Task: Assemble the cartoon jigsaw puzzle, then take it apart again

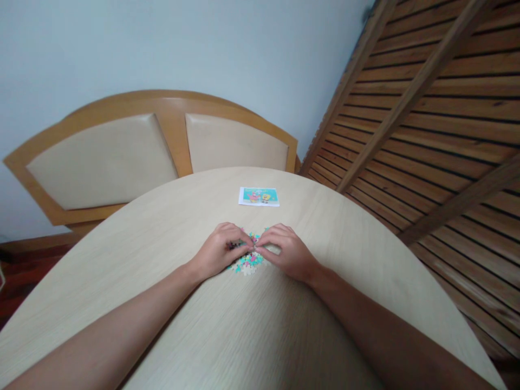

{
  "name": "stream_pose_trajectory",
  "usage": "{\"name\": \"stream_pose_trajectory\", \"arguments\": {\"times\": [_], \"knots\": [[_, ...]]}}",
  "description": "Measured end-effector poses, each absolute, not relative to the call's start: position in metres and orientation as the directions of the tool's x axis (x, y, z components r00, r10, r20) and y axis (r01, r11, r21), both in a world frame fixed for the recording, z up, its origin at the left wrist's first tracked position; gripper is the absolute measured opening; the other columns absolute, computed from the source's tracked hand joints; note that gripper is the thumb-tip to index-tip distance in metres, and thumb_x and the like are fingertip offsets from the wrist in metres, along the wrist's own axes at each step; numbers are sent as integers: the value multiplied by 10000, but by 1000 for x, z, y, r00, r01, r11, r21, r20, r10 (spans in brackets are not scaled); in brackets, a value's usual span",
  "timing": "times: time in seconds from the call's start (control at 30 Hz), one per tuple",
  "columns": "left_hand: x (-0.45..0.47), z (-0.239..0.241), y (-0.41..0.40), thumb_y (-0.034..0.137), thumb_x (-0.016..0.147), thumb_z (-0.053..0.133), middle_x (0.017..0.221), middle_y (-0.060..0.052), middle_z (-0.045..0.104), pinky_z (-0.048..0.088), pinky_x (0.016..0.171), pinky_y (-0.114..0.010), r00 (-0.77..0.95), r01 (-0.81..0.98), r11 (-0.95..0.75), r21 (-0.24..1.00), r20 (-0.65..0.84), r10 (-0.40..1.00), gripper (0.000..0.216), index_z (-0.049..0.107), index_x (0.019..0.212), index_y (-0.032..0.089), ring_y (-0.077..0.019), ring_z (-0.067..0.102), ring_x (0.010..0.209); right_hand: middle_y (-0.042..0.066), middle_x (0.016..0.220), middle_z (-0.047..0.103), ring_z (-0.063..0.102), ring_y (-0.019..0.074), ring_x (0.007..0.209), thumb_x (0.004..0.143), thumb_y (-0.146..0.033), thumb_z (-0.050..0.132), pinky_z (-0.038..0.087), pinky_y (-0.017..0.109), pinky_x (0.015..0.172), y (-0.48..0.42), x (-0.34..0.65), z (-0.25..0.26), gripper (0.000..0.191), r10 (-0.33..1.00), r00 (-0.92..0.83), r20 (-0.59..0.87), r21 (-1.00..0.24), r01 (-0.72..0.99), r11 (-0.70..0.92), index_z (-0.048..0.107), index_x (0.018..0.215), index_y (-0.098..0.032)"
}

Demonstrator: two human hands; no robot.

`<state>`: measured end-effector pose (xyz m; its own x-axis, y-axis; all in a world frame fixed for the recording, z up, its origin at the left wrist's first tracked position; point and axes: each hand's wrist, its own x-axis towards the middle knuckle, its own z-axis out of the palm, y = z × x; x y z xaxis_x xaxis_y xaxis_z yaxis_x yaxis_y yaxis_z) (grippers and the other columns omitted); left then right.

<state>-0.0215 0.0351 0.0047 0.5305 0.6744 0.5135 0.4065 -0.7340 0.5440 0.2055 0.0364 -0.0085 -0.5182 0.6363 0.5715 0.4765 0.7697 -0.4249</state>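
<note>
A small heap of colourful puzzle pieces (248, 261), mostly teal, white and pink, lies in the middle of the round pale wooden table (162, 244). My left hand (219, 250) rests on the left side of the heap, fingers curled over the pieces. From the right, my right hand (284, 250) meets it, fingers bent and pressed together on the pieces. The fingertips of both hands touch above the heap. What each hand pinches is hidden under the fingers. A small printed picture card (259, 196) with cartoon figures lies flat beyond the hands.
A wooden headboard with two beige padded panels (122, 157) leans against the pale wall behind the table. A slatted wooden frame (426, 124) stands propped at the right. The table edge curves away on both sides.
</note>
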Motion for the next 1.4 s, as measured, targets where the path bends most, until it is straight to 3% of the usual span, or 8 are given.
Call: {"name": "stream_pose_trajectory", "arguments": {"times": [0.27, 0.53, 0.73, 1.07, 1.4], "knots": [[-21, 5, 35, 358, 948, 661, 872, -26, 766, 455, 875, -335, 570, 388, -756, 527, 507, 646, 161, 733, 900, 222, -184, 676, 865, 15, 839, 728, 650, 191, 847, 851, -175, 686, 451, 340, 821, 34, 204, -4, 62, 645, -499, 579, -449, 466, 763, 673, 819, -226], [-21, 2, 35, 311, 863, 707, 1044, -40, 739, 462, 911, -389, 544, 555, -692, 461, 429, 721, 252, 678, 1101, 233, -231, 661, 980, 33, 835, 709, 662, 207, 835, 735, -91, 599, 484, 327, 816, 34, 206, 0, 179, 780, -281, 559, -499, 637, 588, 497, 693, -231], [-22, 1, 34, 282, 873, 671, 1026, -31, 743, 458, 914, -393, 587, 563, -707, 429, 395, 707, 216, 689, 1084, 247, -231, 657, 985, 12, 782, 710, 674, 198, 782, 756, -132, 602, 477, 295, 764, 32, 205, -2, 127, 839, -258, 479, -435, 761, 482, 542, 706, -232], [-21, 1, 36, 245, 897, 656, 956, -9, 760, 471, 867, -356, 559, 564, -680, 468, 390, 732, 110, 706, 995, 242, -196, 680, 894, 24, 769, 673, 632, 203, 783, 775, -141, 608, 432, 292, 735, 32, 207, 3, 77, 811, -330, 483, -220, 851, 477, 615, 771, -218], [-22, 4, 34, 226, 934, 587, 901, -33, 738, 498, 796, -334, 418, 625, -589, 512, 417, 807, 133, 699, 1004, 214, -193, 666, 832, 19, 808, 679, 603, 202, 840, 759, -109, 585, 423, 298, 776, 32, 208, 1, 111, 822, -359, 443, -253, 829, 498, 611, 768, -216]]}}
